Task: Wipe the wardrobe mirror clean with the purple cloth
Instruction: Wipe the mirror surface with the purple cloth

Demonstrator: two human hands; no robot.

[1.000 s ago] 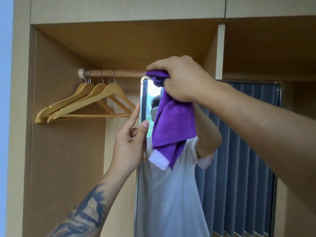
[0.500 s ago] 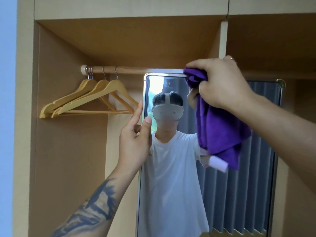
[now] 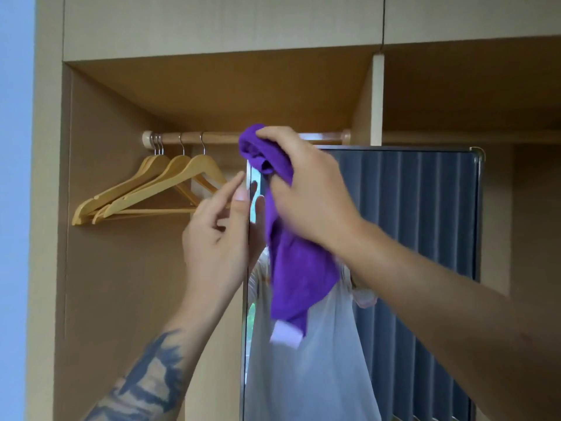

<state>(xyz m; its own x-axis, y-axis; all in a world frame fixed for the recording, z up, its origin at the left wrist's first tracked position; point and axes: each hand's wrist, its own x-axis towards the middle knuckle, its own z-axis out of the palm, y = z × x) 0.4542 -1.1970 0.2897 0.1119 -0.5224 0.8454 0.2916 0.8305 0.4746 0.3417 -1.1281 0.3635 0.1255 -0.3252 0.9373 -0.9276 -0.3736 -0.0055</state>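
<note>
At top-left corner of wardrobe mirror (image 3: pixel 425 214): purple cloth (image 3: pixel 299 268), bunched in curled fingers of right hand (image 3: pixel 306 192), tail hanging loose. Left hand (image 3: pixel 218 238), fingers relaxed, steadies the mirror's left edge. Risks: dangling tail smears instead of wiping; hard pressure may swing the panel.

The scene is lit softly and evenly, as by diffuse daylight; no hard glare is seen. The underside of the top panel of the light wooden wardrobe (image 3: pixel 212 95) is held in gentle shadow. Motion blur is shown on the bunched purple cloth (image 3: pixel 299 268) and on the right hand (image 3: pixel 306 192), whose edges are smeared. A bright patch is reflected at the left edge of the metal-framed wardrobe mirror (image 3: pixel 425 223). Straight edges are slightly bowed toward the borders.
</note>
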